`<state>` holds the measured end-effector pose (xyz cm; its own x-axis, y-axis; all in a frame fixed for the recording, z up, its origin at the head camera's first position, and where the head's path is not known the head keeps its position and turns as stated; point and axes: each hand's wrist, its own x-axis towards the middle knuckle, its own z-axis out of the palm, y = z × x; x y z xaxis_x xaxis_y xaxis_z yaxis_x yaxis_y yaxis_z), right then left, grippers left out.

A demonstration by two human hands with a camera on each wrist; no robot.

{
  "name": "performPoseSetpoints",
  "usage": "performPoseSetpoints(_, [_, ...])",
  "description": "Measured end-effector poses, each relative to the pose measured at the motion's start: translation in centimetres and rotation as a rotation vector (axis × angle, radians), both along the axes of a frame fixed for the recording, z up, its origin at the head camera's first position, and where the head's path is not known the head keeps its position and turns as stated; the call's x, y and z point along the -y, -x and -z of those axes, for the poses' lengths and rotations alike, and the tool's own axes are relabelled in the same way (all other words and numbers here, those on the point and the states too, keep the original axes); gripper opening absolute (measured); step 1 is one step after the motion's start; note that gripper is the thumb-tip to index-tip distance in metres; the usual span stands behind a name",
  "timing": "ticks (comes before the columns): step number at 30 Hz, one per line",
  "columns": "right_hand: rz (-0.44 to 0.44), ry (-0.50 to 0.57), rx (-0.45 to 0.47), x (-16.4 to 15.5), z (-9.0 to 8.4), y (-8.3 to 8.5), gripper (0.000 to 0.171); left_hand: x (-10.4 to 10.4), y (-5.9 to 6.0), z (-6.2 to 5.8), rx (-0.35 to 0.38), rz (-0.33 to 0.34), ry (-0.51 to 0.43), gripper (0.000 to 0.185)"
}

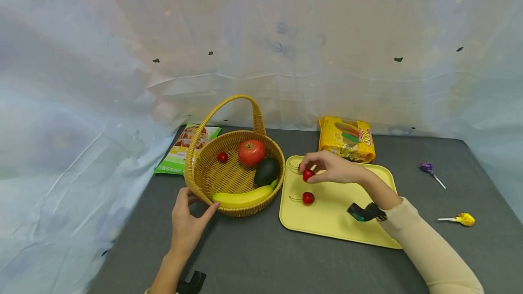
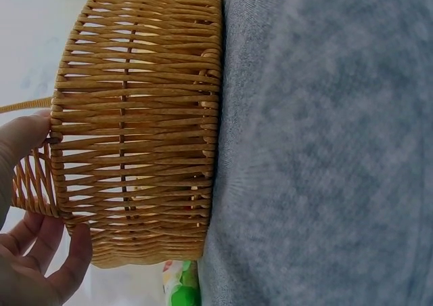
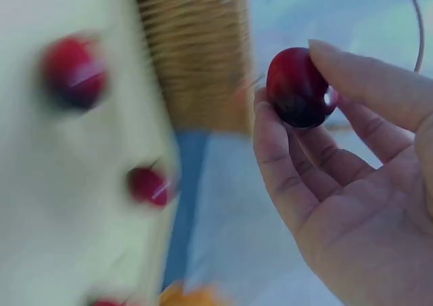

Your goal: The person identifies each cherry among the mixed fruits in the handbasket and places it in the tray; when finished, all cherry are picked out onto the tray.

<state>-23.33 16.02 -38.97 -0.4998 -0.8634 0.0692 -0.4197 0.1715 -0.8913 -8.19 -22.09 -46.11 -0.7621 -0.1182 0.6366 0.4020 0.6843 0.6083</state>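
My left hand [image 1: 187, 221] grips the near-left rim of a yellow wicker basket [image 1: 224, 176], by the foot of its arched handle. In the left wrist view, thumb and fingers hold the woven edge [image 2: 135, 69]. Inside the basket lie a banana [image 1: 243, 197], a dark green avocado [image 1: 267, 172], a red pomegranate [image 1: 251, 152] and a cherry [image 1: 222, 157]. Over the yellow tray [image 1: 327, 221], my right hand [image 1: 339, 167] pinches a dark red cherry [image 3: 298, 89] between thumb and fingertips. Another cherry [image 1: 308, 198] rests on the tray; the right wrist view shows more there, blurred.
A green snack packet [image 1: 173, 160] lies behind the basket at left. Beyond the tray is a yellow food package [image 1: 347, 139]. Two lollipops, purple [image 1: 426, 167] and yellow [image 1: 464, 219], lie to the right on the grey tablecloth [image 1: 245, 257]. A pale curtain [image 1: 286, 58] hangs behind.
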Motion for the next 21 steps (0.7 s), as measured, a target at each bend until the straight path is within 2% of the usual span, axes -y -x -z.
performPoseSetpoints(5, [0.189, -0.069, 0.026, -5.1, 3.3, -2.4, 0.029, -0.1, 0.0, -0.1, -0.005, -0.006, 0.001, 0.059])
performPoseSetpoints(9, [0.281, -0.09, 0.014, -7.6, 5.3, -3.9, 0.028, -0.2, -0.1, -0.1, -0.008, 0.001, 0.003, 0.059])
performPoseSetpoints(14, [0.296, -0.071, 0.01, -8.7, 6.7, -4.6, 0.023, -0.1, 0.0, -0.1, -0.008, 0.0, -0.003, 0.06])
performPoseSetpoints(21, [0.29, -0.061, 0.0, -8.9, 7.1, -4.8, 0.021, -0.2, 0.0, -0.1, -0.013, 0.004, -0.005, 0.059])
